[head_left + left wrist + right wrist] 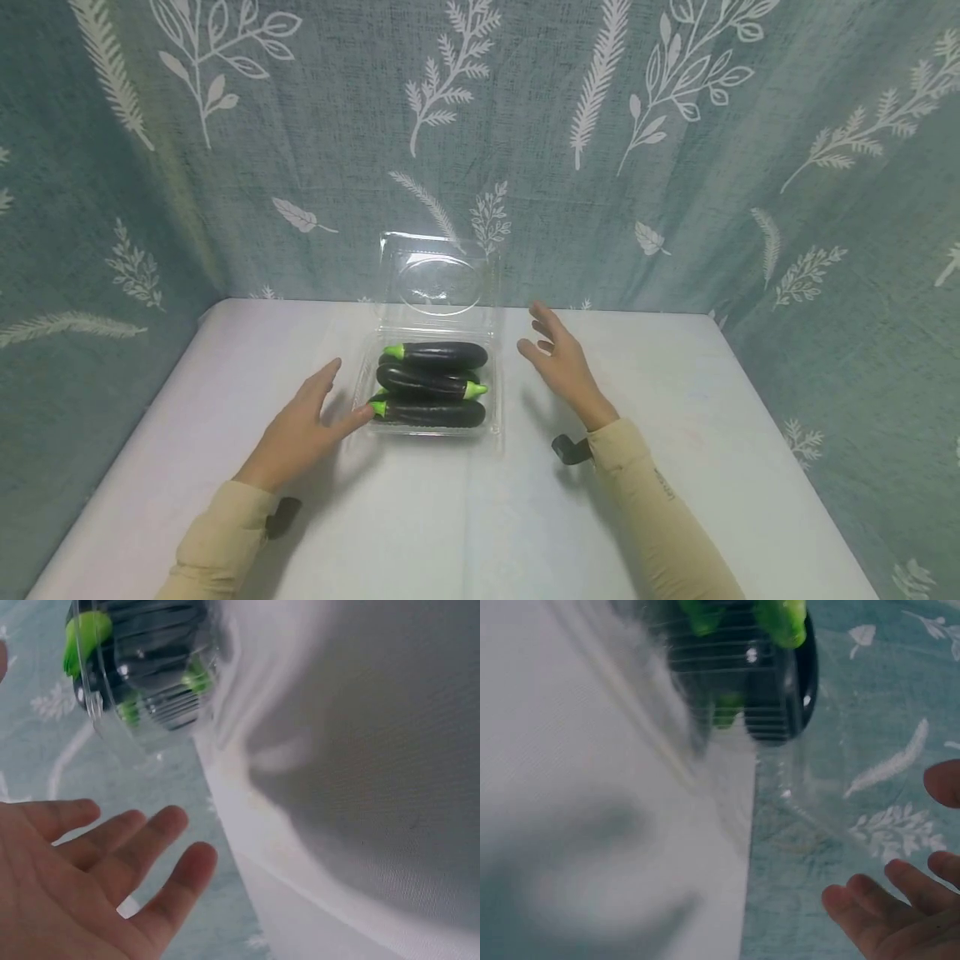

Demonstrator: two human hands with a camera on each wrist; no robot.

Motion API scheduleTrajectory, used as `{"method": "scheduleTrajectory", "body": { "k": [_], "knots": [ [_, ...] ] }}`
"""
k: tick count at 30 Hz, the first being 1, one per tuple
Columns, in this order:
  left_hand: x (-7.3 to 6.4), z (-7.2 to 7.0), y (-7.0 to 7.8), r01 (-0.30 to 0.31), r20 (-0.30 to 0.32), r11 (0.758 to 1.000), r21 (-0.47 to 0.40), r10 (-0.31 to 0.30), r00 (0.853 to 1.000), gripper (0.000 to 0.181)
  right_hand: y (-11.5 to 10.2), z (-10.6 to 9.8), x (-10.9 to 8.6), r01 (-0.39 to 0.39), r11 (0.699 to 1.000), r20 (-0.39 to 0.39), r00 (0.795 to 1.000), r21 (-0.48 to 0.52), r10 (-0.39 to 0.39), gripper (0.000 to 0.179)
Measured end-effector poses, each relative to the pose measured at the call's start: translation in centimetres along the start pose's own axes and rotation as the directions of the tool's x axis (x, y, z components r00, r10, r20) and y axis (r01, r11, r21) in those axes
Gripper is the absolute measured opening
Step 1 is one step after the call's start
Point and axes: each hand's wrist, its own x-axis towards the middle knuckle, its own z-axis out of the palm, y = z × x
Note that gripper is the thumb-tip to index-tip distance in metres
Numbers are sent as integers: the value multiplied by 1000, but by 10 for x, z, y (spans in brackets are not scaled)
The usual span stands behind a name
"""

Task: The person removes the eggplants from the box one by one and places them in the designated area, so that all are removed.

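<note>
In the head view, a clear plastic clamshell box [496,400] stands on the table with its lid [438,287] raised at the back. Several dark eggplants with green stems lie stacked in it, including a front eggplant [435,413], a middle one [416,382] and a back one [446,356]. My left hand [300,429] is at the box's left side, fingers extended, its thumb tip overlapping the front eggplant's stem end in this view. Off the right side hovers my right hand [564,367], fingers spread and holding nothing. Both wrist views show loosely spread fingers apart from the box wall.
A white cloth covers the table [465,517]. Green-blue curtains [337,167] with white leaf prints hang behind and on both sides, and the raised lid stands close to the back one. Small dark devices [572,450] sit at both wrists.
</note>
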Motion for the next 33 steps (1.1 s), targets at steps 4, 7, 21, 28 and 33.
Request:
{"method": "scheduleTrajectory", "body": {
  "k": [4, 7, 21, 28, 33],
  "knots": [
    [-4, 5, 3, -20, -13, 997, 79, 21, 1000, 111, -11, 3, -1, 40, 999, 58, 998, -36, -38, 75],
    [-5, 7, 5, -22, -18, 995, 94, 24, 1000, 114, -18, 9, -3, 102, 992, 124, 988, -75, -92, 78],
    [-4, 15, 4, -34, -3, 993, 117, 35, 999, 113, -61, 40, -21, 328, 919, 448, 870, -218, -204, 78],
    [-3, 18, 5, -51, -9, 990, 130, 53, 999, 111, -65, 55, -25, 420, 862, 545, 810, -285, -215, 63],
    [-3, 17, 7, -51, -2, 990, 132, 51, 999, 112, -71, 63, -28, 481, 800, 577, 788, -359, -215, 54]
  ]
}}
